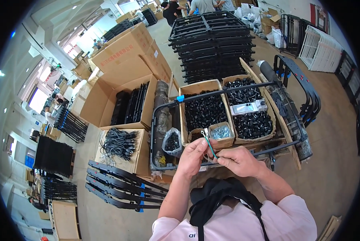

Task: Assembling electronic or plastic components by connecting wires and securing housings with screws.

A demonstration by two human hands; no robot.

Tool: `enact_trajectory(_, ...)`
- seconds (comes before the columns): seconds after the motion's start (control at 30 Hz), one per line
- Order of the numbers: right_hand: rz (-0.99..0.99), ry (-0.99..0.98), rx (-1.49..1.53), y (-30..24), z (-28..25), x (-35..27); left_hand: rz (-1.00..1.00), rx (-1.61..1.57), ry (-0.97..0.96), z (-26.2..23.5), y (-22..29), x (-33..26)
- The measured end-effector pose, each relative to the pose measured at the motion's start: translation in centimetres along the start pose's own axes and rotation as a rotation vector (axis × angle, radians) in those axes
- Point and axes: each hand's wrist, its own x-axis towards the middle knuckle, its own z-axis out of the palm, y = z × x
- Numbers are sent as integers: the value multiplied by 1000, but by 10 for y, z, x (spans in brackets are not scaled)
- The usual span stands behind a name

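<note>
My left hand [194,156] pinches a short green wire [210,148] with a shiny ring-shaped metal end standing above the fingers. The wire's lower part runs into my right hand [239,160], whose thumb and fingers are closed on it. Both hands are close together over the near rail of a black metal frame [244,88], which lies across open boxes. Just beyond the fingers, a small carton of silver screws [221,131] sits inside a larger box of black round-headed parts [204,112]. A second box [252,125] holds similar parts, with a white oblong item [244,108] on top.
Left of the boxes are a clear bag of small black parts [172,141], a bundle of black cables [119,143] and a large open carton [93,102]. Curved black frames [123,188] stand lower left. Stacked black frames [212,44] rise beyond; people [206,5] stand behind them.
</note>
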Motion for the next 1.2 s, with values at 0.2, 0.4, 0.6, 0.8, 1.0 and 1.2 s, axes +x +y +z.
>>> enact_trajectory(0.2,16,-94,49,17,3,-7,29,-119,47,0,-16,-5)
enact_trajectory(0.4,54,-214,91,25,6,-7,89,-133,241,13,-31,-22)
enact_trajectory(0.6,133,-309,320,22,26,-15,137,-156,411,16,-42,-53)
enact_trajectory(0.8,304,-366,626,23,53,-22,281,-163,599,26,-47,-86)
enact_trajectory(1.0,414,-183,814,33,113,-26,241,-93,836,7,-73,-105)
enact_trajectory(1.2,443,-350,683,47,148,-21,93,-382,737,-44,-99,-132)
